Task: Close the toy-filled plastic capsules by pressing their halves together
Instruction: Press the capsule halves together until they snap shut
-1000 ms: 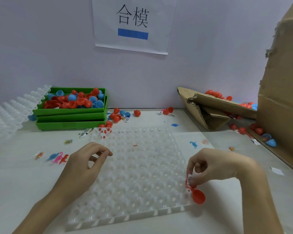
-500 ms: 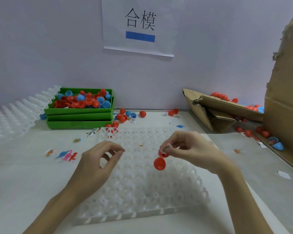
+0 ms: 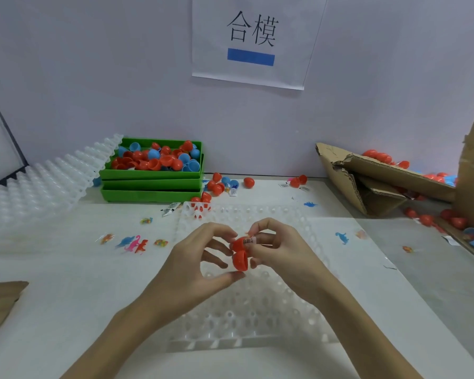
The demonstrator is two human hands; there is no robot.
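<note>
Two bare hands meet over the middle of the desk (image 3: 52, 296). Between them is a red capsule (image 3: 240, 254) that is not shut: its two halves hang open, one above the other, joined at one side. The right hand (image 3: 278, 248) pinches the top half, and a small white label pokes out by its fingertips. The left hand (image 3: 200, 262) has its thumb touching the bottom half from below, with its fingers curled near the top half. So the grip of both hands is closed on the red capsule.

Under the hands lies a clear plastic tray (image 3: 257, 315) full of little round cups. Two red capsule pieces sit in its far left corner. Behind it stand stacked green bins (image 3: 151, 184), and the top one holds many red and blue capsule halves. More white trays (image 3: 39, 187) lean at the left. Small toy dinosaurs (image 3: 133, 243) lie on the desk at the left. A torn cardboard box (image 3: 367, 184) with more capsules sits at the right. A paper sign (image 3: 253, 39) hangs on the wall.
</note>
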